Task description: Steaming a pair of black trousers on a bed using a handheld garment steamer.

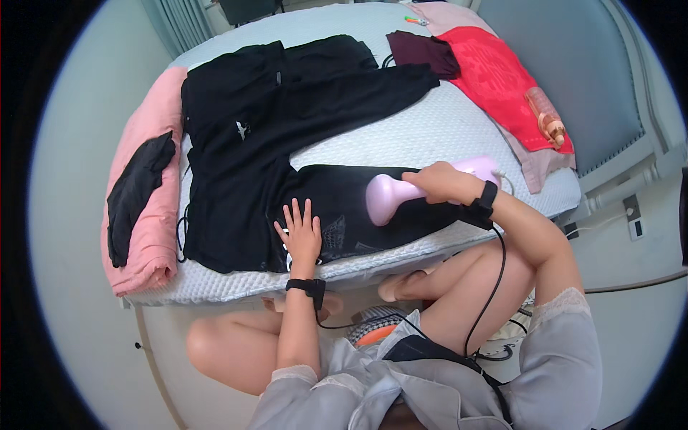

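Observation:
Black trousers [236, 186] lie spread on the bed, with both legs stretching to the right. My left hand [299, 233] rests flat on the near leg, fingers spread, beside a faint grey print. In my right hand [444, 181] is a pale purple handheld garment steamer [388, 199], gripped by its handle. The steamer's rounded head hangs over or touches the near leg; I cannot tell which. A pale cord leaves its right end.
More black clothing [322, 54] lies at the far side. On the left, a pink rolled bedcover [154, 236] bears a black cloth [140, 197]. A red cloth [487, 64], a dark maroon cloth [423, 54] and a pinkish bottle [545, 115] lie near the grey headboard [573, 64]. Thin cables hang from my wrists.

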Demonstrator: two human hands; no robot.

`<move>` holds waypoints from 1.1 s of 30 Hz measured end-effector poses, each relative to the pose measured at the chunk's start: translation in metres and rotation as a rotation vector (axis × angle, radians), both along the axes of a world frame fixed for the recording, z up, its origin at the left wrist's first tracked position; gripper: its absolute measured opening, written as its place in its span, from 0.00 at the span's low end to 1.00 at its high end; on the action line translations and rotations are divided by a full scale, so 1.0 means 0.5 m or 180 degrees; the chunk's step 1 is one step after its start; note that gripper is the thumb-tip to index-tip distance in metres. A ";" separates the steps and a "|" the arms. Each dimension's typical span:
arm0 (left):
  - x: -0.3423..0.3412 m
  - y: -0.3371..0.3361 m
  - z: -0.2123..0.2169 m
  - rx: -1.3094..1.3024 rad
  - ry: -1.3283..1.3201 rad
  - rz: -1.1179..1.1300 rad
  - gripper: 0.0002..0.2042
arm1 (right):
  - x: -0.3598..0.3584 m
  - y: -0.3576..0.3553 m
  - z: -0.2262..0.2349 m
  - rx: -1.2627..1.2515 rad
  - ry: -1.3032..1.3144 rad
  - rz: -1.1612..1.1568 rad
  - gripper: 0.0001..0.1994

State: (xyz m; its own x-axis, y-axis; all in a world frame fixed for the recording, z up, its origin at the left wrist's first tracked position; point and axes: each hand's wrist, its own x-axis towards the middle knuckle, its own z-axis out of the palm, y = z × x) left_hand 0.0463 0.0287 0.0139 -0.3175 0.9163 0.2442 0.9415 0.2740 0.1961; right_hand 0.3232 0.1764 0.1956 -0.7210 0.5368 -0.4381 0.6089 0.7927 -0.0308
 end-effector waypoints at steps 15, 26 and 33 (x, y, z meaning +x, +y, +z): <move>-0.020 -0.030 0.017 0.0475 -0.1087 -0.0600 0.21 | 0.163 0.003 0.026 0.0158 -0.0556 -0.0556 0.20; -0.023 -0.048 0.034 0.0089 -0.0078 -0.0769 0.23 | 0.075 -0.044 -0.016 0.0151 -0.0291 0.0179 0.18; -0.017 -0.050 0.038 0.0063 -0.0151 -0.0801 0.23 | 0.216 -0.013 0.007 0.0377 -0.0813 -0.0473 0.20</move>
